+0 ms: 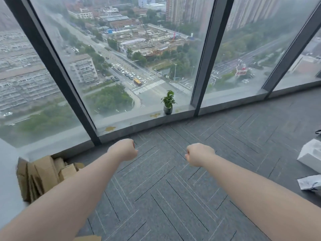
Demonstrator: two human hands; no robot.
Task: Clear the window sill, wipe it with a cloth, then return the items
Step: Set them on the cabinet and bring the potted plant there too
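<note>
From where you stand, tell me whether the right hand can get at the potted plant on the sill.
Probably not yet: the right hand hangs fisted over carpet, well short of the potted plant. Nothing blocks the way.

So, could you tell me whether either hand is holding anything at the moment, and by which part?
Nothing is held. The left hand and right hand are empty fists above the grey carpet.

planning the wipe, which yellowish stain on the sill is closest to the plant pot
The small stain just right of the plant pot, almost against it. The larger stain sits a little left of the pot, and the biggest stain lies far left by the dark frame.
</note>
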